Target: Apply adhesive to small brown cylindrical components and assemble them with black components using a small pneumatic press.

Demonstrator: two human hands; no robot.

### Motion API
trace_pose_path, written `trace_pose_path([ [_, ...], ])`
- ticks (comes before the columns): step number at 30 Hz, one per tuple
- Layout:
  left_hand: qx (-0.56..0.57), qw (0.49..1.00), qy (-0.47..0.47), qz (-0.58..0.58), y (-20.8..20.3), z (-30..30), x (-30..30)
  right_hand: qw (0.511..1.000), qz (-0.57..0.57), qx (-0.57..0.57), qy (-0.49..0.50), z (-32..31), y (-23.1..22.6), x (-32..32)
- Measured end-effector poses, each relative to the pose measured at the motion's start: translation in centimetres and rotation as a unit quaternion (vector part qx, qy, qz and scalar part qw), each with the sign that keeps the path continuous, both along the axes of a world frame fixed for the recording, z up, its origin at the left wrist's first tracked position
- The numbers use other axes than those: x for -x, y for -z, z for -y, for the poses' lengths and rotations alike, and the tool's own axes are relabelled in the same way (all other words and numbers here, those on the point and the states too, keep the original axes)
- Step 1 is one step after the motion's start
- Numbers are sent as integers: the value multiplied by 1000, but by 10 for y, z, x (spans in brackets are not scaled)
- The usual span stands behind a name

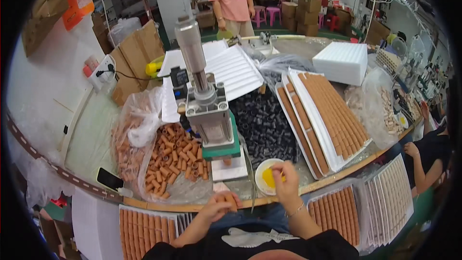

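Observation:
My left hand (217, 207), low in the middle at the table's front edge, is closed around a brown tube (232, 202). Just right of it, my right hand (287, 183) is held over a small white bowl (260, 183) with something yellow (268, 177) in it. The fingers of that hand are pinched together; whatever is between them is hidden. Straight ahead stands a bench press (207, 110) with a metal cylinder and a green base plate. Loose brown tubes (178, 156) are heaped left of the press, partly in a clear plastic bag. Small black tubular parts (262, 127) are piled to its right.
White trays of brown tubes (332, 115) lean at the right, with white foam trays (340, 62) behind. More filled trays (335, 209) are below the table edge. A phone (110, 178) lies at the left. One person (232, 0) stands beyond the table; another (428, 156) sits at right.

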State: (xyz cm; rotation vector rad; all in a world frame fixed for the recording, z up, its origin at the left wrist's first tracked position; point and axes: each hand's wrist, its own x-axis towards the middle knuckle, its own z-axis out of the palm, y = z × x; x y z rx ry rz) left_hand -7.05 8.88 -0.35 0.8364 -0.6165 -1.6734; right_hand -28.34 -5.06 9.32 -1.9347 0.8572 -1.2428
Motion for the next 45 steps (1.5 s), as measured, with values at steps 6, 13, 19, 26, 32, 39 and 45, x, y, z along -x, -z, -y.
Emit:
trace_pose_path([
  [6, 25, 974, -192, -117, 4, -17, -22, 993, -39, 34, 104, 48, 32, 32],
  [13, -51, 807, -378, 451, 2, -19, -68, 977, -185, 24, 107, 81, 83, 61],
  [19, -71, 661, -392, 635, 16, -13, -79, 951, -270, 23, 148, 80, 93, 55],
  [26, -31, 590, -402, 700, 5, -10, -83, 952, -244, 22, 183, 76, 97, 55],
  [32, -55, 626, -397, 669, -3, -8, -78, 953, -221, 4, 208, 70, 110, 66],
  [39, -59, 621, -405, 668, 10, -23, -84, 969, -183, -43, 161, 61, 114, 79],
  [45, -69, 635, -437, 634, -6, -17, -69, 969, -87, -102, 209, 54, 113, 79],
])
